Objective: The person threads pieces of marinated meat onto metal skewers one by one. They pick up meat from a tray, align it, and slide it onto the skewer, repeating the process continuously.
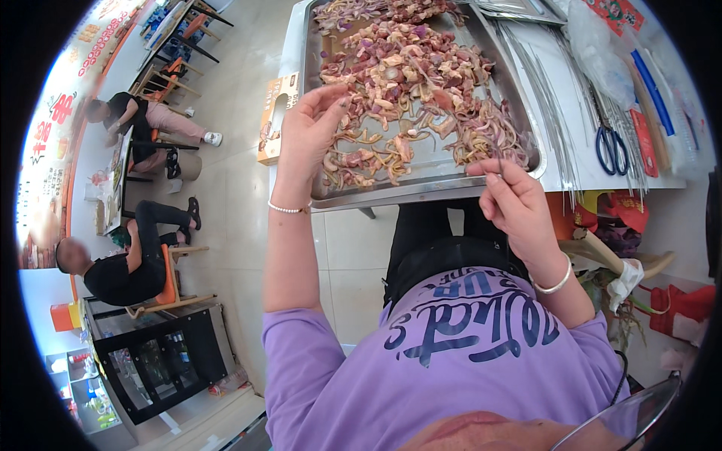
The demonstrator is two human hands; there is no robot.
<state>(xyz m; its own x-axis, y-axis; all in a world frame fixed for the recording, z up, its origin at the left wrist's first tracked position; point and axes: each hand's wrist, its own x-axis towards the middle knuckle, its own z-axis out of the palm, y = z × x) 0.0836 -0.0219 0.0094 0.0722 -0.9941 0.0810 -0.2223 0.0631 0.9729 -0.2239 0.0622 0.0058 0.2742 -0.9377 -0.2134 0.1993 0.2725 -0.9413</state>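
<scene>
A large metal tray (533, 127) holds raw meat pieces (389, 67), with sliced onion (491, 132) among and beside them. My left hand (316, 121) is over the tray's left side, thumb and fingertips close together beside the meat; whether something small is between them cannot be told. At the tray's near right edge, my right hand (510, 194) pinches a thin metal skewer (500, 160), seen only in part. Many bare metal skewers (544, 101) lie on the white table right of the tray.
Blue-handled scissors (611, 149), a red packet (644, 141) and clear plastic bags (601, 56) lie to the right. An orange and white box (276, 118) stands against the tray's left side. Two people sit at a table on the far left. A wooden stool (601, 248) is below the right table edge.
</scene>
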